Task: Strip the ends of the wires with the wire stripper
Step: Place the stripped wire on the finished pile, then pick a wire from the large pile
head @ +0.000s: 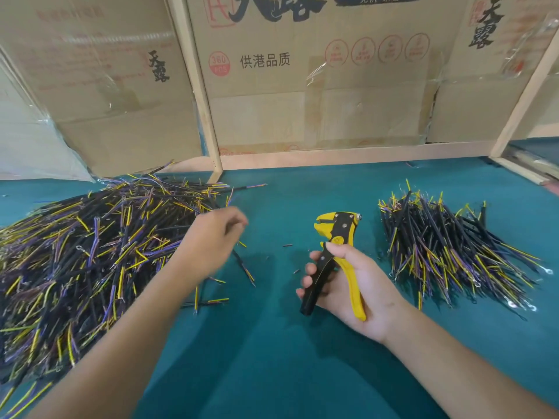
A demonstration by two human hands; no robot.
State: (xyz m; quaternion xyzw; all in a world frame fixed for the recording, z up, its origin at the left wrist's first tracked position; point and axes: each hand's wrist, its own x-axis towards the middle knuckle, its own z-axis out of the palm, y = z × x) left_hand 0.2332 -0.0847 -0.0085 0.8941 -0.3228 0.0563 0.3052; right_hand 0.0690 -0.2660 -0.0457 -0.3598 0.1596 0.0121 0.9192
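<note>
Backdrop: cardboard cartons (pixel 317 86) behind a wooden frame (pixel 208 116) along the far edge.
Surface: teal table mat (pixel 272 343), bare strip down the middle between the piles, open toward the near edge.
Wire piles: 2. Big pile (pixel 90 252) on the left, reaching the left edge; smaller pile (pixel 447 252) on the right. Well apart.
Left hand (pixel 211 237): at the big pile's right edge, fingers curled; a wire runs from beneath it, grip not clear.
Right hand (pixel 348 285): fingers wrapped round the handles of 1 wire stripper (pixel 335 255), yellow and black, jaws apart, pointing away, between the piles.
Scraps: a few black insulation bits (pixel 287 245) on the mat beside the stripper.
</note>
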